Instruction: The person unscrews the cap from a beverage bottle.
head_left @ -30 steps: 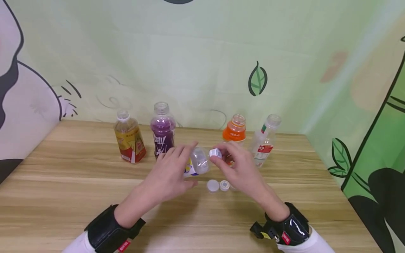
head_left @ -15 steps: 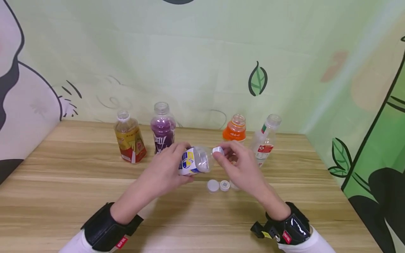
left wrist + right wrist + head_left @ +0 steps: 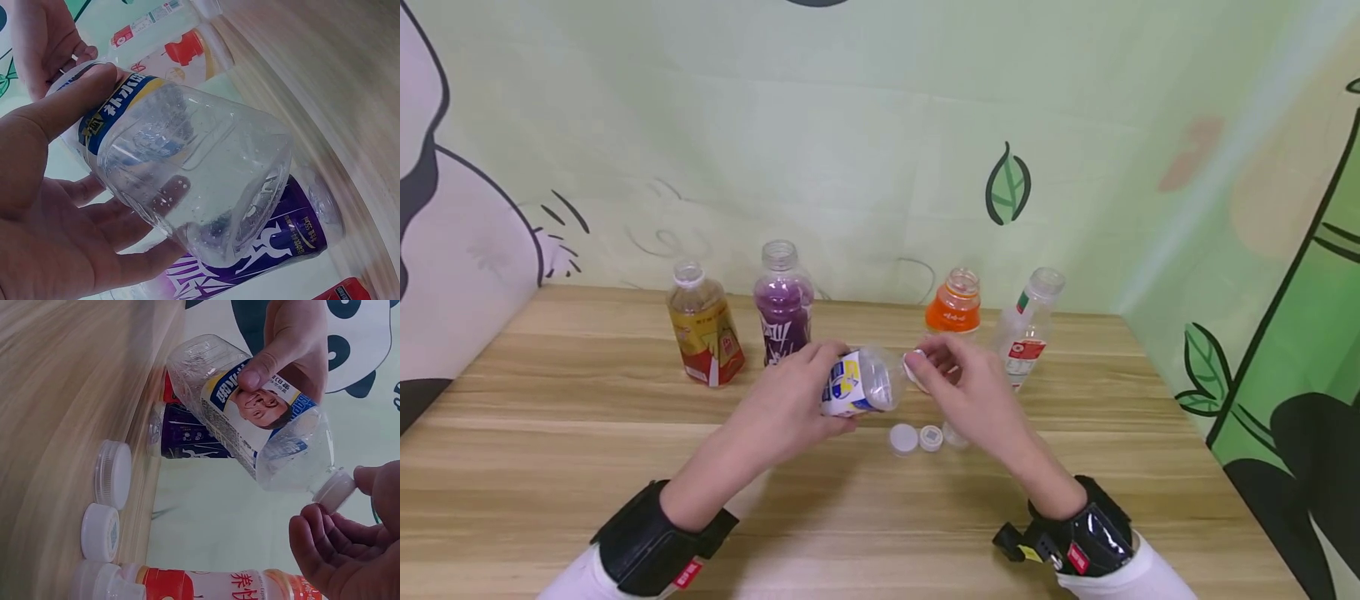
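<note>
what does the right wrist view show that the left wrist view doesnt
Only the right wrist view shows the white cap on the neck of the clear bottle, the right hand at that cap, and loose caps on the wooden table.

Only the left wrist view shows the clear bottle's base end on, with the left hand's palm under it.

Both show the left hand gripping the clear bottle off the table, the purple bottle behind it and the orange-labelled bottle.
</note>
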A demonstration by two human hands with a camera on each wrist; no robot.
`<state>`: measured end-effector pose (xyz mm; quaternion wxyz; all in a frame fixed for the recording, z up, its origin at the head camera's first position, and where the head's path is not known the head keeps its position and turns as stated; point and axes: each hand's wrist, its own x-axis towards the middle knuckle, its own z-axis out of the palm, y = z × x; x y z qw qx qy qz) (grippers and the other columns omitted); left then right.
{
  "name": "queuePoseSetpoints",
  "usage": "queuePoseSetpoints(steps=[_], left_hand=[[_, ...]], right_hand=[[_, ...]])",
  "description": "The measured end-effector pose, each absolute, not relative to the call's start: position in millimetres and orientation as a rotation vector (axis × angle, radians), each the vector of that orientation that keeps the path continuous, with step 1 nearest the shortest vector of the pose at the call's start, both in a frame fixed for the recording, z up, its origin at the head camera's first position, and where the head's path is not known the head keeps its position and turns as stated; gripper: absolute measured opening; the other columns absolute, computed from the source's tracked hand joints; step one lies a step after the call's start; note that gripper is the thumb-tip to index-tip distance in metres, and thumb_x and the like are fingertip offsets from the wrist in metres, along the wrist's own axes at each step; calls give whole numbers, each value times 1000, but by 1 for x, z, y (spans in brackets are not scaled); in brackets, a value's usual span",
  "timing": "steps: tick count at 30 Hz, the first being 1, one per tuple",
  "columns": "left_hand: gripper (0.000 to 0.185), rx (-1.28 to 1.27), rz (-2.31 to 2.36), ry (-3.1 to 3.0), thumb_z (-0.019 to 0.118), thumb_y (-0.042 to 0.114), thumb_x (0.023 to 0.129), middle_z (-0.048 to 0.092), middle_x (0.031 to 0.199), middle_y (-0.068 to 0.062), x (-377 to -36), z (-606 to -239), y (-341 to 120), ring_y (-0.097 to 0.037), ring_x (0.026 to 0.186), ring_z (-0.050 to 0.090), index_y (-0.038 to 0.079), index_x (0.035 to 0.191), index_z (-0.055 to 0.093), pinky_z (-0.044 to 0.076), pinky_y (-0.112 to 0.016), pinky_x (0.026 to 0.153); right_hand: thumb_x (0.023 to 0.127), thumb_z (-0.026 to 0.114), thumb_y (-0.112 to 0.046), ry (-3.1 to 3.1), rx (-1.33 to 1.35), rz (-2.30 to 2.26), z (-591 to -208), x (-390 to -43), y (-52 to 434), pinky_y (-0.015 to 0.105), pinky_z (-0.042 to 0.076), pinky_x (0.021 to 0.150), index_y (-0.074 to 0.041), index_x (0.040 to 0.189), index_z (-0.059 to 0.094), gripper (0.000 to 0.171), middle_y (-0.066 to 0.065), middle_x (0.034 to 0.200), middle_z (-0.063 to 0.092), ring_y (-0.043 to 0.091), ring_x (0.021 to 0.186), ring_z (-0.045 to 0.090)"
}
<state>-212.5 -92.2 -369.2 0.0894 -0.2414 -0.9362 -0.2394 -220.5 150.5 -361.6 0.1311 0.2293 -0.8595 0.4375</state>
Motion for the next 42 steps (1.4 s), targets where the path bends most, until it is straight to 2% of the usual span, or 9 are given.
queuePoseSetpoints(steps=[8,18,31,42], left_hand=[[77,-726,-722,-2779,95,31,73,69,113,-9,-211,-370,-92,-24,91,66,7,136,57,57,-43,79],[77,-769,-842,-2773,94,25,76,68,117,-11,-212,-371,-94,-24,96,66,4,140,55,57,-43,84],[75,-797,-881,-2770,94,23,76,68,115,-9,-216,-371,-97,-22,94,65,6,138,56,57,-42,82],[71,-793,-871,-2768,93,22,76,69,112,-9,-218,-371,-98,-23,94,65,5,135,57,57,-44,83]], right_hand=[[97,74,-16,-2507,667,1301,-362,-220,150,27,56,66,-4,106,71,15,1,82,65,15,71,60],[94,75,-9,-2444,760,1291,-363,-220,149,27,55,68,-4,112,69,19,2,91,63,16,80,59],[91,77,-2,-2446,858,1410,-359,-219,153,30,59,79,-2,118,71,28,5,103,68,20,93,64],[88,78,2,-2413,890,1392,-359,-220,154,32,61,80,-1,123,70,36,5,107,70,20,97,66]])
